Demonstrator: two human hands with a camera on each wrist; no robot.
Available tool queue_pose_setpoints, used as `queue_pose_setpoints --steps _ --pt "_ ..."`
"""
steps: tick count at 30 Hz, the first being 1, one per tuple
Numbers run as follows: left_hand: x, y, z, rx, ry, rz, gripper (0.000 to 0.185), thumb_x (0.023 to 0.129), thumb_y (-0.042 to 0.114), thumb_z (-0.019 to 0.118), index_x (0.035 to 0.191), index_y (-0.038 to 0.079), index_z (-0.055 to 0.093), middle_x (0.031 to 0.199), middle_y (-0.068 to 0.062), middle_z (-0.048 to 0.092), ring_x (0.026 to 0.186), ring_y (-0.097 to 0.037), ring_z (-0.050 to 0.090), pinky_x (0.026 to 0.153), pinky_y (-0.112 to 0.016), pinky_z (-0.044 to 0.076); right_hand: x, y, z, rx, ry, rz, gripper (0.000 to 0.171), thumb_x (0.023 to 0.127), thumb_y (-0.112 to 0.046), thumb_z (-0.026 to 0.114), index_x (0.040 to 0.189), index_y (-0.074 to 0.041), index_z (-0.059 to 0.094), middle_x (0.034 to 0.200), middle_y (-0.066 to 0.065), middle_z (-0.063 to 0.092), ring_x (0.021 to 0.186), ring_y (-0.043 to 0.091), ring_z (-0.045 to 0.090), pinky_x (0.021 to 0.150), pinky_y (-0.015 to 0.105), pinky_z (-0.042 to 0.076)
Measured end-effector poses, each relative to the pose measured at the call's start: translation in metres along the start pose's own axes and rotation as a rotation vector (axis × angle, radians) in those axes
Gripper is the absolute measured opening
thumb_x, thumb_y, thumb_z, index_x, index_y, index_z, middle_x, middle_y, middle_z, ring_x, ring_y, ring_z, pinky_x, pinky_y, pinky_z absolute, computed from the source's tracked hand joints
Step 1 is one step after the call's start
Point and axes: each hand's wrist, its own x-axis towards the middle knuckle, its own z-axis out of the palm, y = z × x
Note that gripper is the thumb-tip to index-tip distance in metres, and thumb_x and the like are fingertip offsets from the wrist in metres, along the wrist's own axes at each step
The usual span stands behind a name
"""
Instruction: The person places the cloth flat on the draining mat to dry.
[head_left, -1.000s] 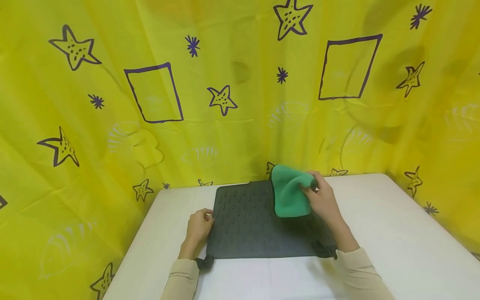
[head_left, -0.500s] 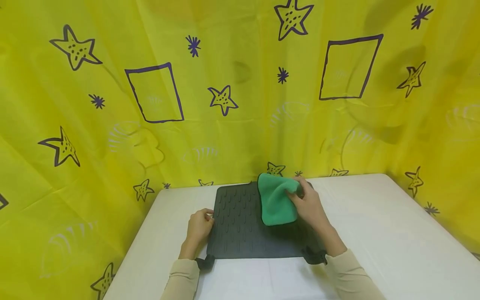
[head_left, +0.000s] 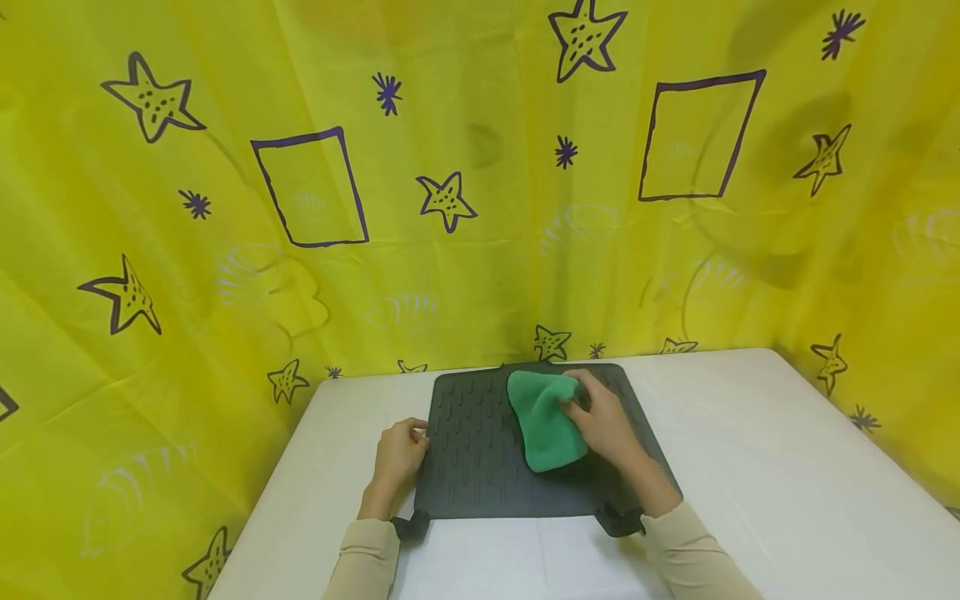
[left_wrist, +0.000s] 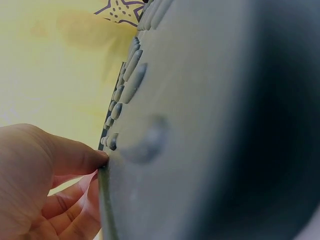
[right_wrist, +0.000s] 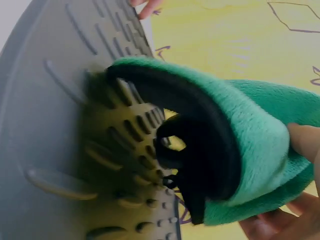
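Observation:
A dark grey ribbed mat (head_left: 472,450) with raised elongated bumps lies on the white table. My left hand (head_left: 399,454) is at its left edge; the left wrist view has the thumb on top of that edge and the fingers curled below it. Over the mat's right half, my right hand (head_left: 606,421) pinches a green cloth (head_left: 547,421). The cloth hangs down in front of the fingers, and in the right wrist view its underside (right_wrist: 220,135) is in deep shadow and curved, close over the bumps.
The white table (head_left: 765,467) stretches around the mat on both sides. Behind it hangs a yellow curtain (head_left: 465,283) printed with purple stars and squares. Black wrist-worn devices sit at the left wrist (head_left: 411,527) and right wrist (head_left: 619,521), near the mat's front edge.
My right hand has moved left and nearer to me with the green cloth, from the mat's right side toward its middle. The left hand and the mat have stayed put.

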Motion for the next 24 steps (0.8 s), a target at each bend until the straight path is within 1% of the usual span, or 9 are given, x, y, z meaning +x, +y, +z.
queue_pose_setpoints --steps 4,9,14,16,19,24 --pt "0.000 0.000 0.000 -0.007 -0.002 -0.005 0.025 0.086 0.000 0.069 0.110 0.001 0.075 0.077 -0.005 0.070 0.063 -0.014 0.058 0.057 -0.029 0.046 -0.002 0.003 0.005 -0.048 -0.056 -0.017 0.035 0.098 -0.018 0.069 0.131 -0.009 0.059 0.133 0.017 0.065 0.127 0.043 0.058 0.103 0.062 0.046" --pt "0.000 0.000 -0.001 -0.010 -0.005 -0.006 0.025 0.086 0.000 0.069 0.110 0.001 0.075 0.078 -0.005 0.070 0.064 -0.014 0.059 0.057 -0.029 0.047 -0.004 0.005 0.011 -0.103 -0.121 -0.021 0.034 0.097 -0.013 0.069 0.129 -0.009 0.061 0.130 0.018 0.065 0.123 0.044 0.060 0.100 0.063 0.047" --pt "0.000 0.001 -0.001 -0.009 -0.004 -0.004 0.024 0.086 0.000 0.069 0.110 0.001 0.075 0.078 -0.005 0.070 0.064 -0.014 0.059 0.058 -0.030 0.046 -0.006 0.009 0.015 -0.146 -0.229 -0.006 0.037 0.095 -0.010 0.070 0.131 -0.010 0.061 0.133 0.018 0.064 0.125 0.042 0.059 0.102 0.062 0.047" --pt "0.000 0.001 -0.001 -0.009 -0.004 -0.005 0.024 0.086 0.000 0.069 0.109 0.001 0.075 0.078 -0.005 0.070 0.064 -0.014 0.058 0.058 -0.030 0.046 -0.008 0.010 0.017 -0.168 -0.280 -0.010 0.040 0.094 -0.010 0.071 0.132 -0.010 0.060 0.136 0.018 0.063 0.128 0.042 0.058 0.103 0.062 0.046" --pt "0.000 0.001 -0.001 -0.008 -0.005 -0.007 0.024 0.086 0.000 0.069 0.110 0.001 0.075 0.078 -0.005 0.070 0.064 -0.014 0.058 0.058 -0.029 0.046 -0.010 0.009 0.019 -0.192 -0.334 -0.014 0.042 0.094 -0.010 0.072 0.134 -0.009 0.060 0.140 0.017 0.061 0.132 0.043 0.055 0.106 0.062 0.044" --pt "-0.001 0.001 -0.001 -0.010 -0.007 -0.004 0.025 0.086 0.000 0.069 0.111 0.001 0.074 0.078 -0.006 0.070 0.063 -0.014 0.058 0.057 -0.029 0.046 -0.012 0.006 0.021 -0.205 -0.365 -0.019 0.043 0.093 -0.009 0.073 0.134 -0.010 0.061 0.140 0.016 0.061 0.133 0.043 0.054 0.108 0.062 0.042"
